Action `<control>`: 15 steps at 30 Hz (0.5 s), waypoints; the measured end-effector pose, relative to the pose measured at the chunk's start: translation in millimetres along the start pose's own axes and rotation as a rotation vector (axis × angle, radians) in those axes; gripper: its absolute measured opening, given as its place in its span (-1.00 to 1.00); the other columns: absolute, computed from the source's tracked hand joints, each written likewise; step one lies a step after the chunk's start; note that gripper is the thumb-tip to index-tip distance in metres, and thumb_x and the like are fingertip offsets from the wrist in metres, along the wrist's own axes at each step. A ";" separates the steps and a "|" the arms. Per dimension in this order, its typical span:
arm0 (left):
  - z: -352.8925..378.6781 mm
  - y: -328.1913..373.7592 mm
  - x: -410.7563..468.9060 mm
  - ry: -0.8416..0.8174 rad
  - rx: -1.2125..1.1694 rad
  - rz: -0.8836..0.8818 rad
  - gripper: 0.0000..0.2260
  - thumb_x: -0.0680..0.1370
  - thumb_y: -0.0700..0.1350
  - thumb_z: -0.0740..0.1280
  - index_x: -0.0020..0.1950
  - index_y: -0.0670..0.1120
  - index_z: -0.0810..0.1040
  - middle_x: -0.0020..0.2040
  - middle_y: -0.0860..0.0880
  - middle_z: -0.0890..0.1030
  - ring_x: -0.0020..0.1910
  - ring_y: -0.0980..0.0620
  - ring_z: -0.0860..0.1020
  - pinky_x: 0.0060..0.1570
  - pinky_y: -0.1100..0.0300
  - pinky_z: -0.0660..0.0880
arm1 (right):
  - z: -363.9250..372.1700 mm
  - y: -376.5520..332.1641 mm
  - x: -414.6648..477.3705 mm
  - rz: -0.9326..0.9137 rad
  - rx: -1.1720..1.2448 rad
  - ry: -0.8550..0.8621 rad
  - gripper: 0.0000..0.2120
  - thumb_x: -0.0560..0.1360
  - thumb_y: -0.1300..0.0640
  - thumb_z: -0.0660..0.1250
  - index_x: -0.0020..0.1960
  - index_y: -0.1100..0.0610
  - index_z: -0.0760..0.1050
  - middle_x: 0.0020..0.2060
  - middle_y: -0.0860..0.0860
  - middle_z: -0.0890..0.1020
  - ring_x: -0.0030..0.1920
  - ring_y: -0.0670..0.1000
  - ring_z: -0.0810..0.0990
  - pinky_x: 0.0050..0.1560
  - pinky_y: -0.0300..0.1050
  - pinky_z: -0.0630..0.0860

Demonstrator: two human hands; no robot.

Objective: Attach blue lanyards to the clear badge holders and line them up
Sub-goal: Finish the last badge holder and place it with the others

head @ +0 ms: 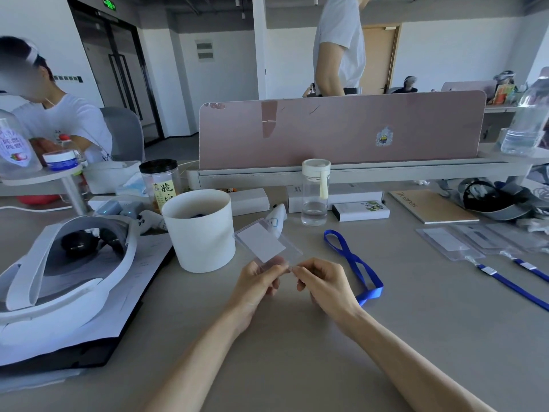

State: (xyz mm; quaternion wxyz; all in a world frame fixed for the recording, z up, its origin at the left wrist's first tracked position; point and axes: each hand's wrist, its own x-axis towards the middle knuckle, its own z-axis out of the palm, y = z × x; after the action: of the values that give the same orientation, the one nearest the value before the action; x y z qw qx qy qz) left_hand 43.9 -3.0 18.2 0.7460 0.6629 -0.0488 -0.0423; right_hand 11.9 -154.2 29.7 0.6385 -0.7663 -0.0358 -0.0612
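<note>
Badge holder (265,244) up off the counter (297,352), pinched at its near edge in my left hand (258,282) — thin clear plastic with a white card inside, light and a bit slick, so I'd say the slotted edge is the place to grip it. My right hand (322,281) is closed small on something at that same edge, probably the clip end of the blue lanyard (353,263), whose soft ribbon trails in loops on the counter just right of my wrist. The clip itself is hidden by my fingertips — I can't tell whether it's through the slot. Finished holders (451,242) lie well apart at far right, their lanyards cut off by the frame.
</note>
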 end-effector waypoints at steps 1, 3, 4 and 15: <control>1.0 0.1 0.0 0.007 0.006 0.002 -0.85 0.49 -0.15 0.42 0.03 -0.13 0.55 -0.21 -0.07 0.65 -0.38 0.07 0.41 -0.39 0.21 0.35 | -1.1 0.1 0.2 -0.015 -0.018 -0.004 -0.85 0.51 0.07 0.36 -0.17 0.08 0.64 -0.41 0.05 0.59 -0.46 -0.08 0.38 -0.47 -0.21 0.28; 2.4 0.5 -1.1 0.017 0.023 0.013 -0.82 0.51 -0.14 0.41 0.07 -0.13 0.53 -0.20 -0.05 0.68 -0.38 0.08 0.41 -0.39 0.21 0.36 | -2.5 0.0 0.0 -0.032 -0.033 -0.013 -0.85 0.51 0.04 0.35 -0.19 0.04 0.65 -0.42 0.05 0.56 -0.45 -0.08 0.38 -0.45 -0.21 0.29; 2.5 0.4 -1.6 0.020 0.029 0.023 -0.82 0.51 -0.14 0.41 0.07 -0.12 0.53 -0.21 -0.04 0.68 -0.38 0.08 0.41 -0.38 0.21 0.36 | -3.1 -0.3 -0.3 -0.031 -0.033 -0.018 -0.84 0.50 0.02 0.35 -0.19 0.02 0.65 -0.41 0.05 0.55 -0.43 -0.07 0.39 -0.43 -0.21 0.30; 38.2 0.9 6.9 -0.029 0.064 -0.004 -0.70 0.44 -0.08 0.47 0.09 -0.09 0.46 -0.06 -0.09 0.66 -0.23 0.05 0.52 -0.31 0.20 0.43 | -55.0 -18.8 -15.9 0.271 -0.125 -0.013 -0.65 0.57 -0.02 0.23 -0.13 0.21 0.62 -0.46 0.01 0.44 -0.54 -0.07 0.28 -0.50 -0.25 0.22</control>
State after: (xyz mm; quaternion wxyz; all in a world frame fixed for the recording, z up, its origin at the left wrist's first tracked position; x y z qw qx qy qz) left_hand 45.8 -41.5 23.7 0.7235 0.6857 -0.0599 -0.0519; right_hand -9.0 -204.5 55.5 0.5919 -0.8027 0.0676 0.0284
